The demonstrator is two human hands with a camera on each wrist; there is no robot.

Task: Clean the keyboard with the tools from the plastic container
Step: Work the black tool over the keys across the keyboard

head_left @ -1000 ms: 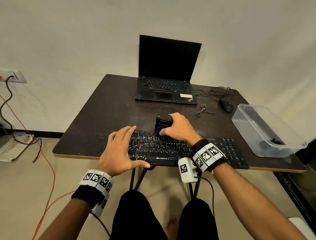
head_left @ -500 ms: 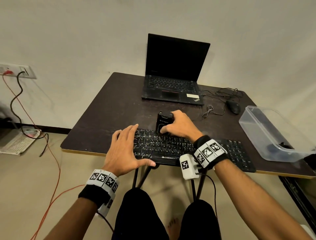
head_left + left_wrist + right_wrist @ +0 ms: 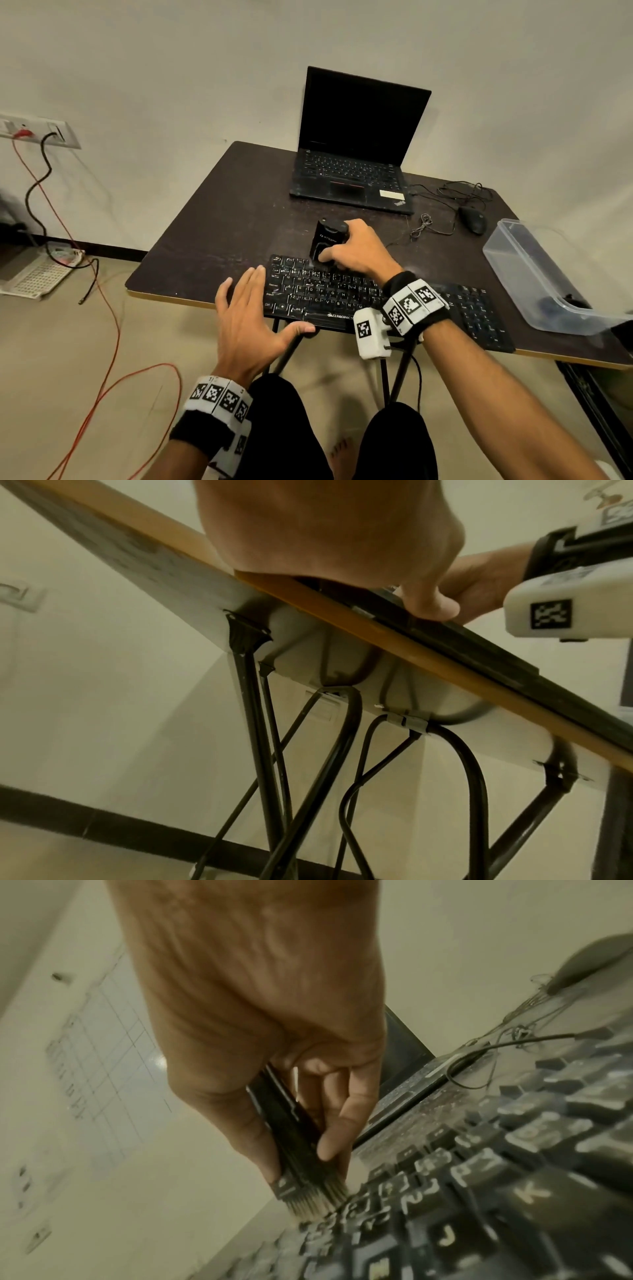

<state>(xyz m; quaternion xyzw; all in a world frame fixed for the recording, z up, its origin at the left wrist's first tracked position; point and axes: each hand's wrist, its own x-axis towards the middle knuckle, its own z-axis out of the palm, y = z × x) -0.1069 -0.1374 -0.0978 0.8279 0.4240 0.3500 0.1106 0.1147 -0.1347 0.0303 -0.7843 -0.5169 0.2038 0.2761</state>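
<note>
Pinching a black brush (image 3: 327, 240), the right hand (image 3: 356, 255) sets its bristles on the keyboard (image 3: 329, 294); the left hand (image 3: 250, 318), grip wide, steadies the keyboard's left end on the bench (image 3: 219, 233).

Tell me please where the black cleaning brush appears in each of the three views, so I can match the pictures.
Head: the black cleaning brush stands upright just above the middle, gripped by the right hand, at the far edge of the keyboard.
Left wrist: not in it.
Right wrist: lower middle, with the pale bristles on the keys.
Shared landmark: the keyboard, a dark strip on the table edge in the left wrist view, and keys at lower right in the right wrist view.
</note>
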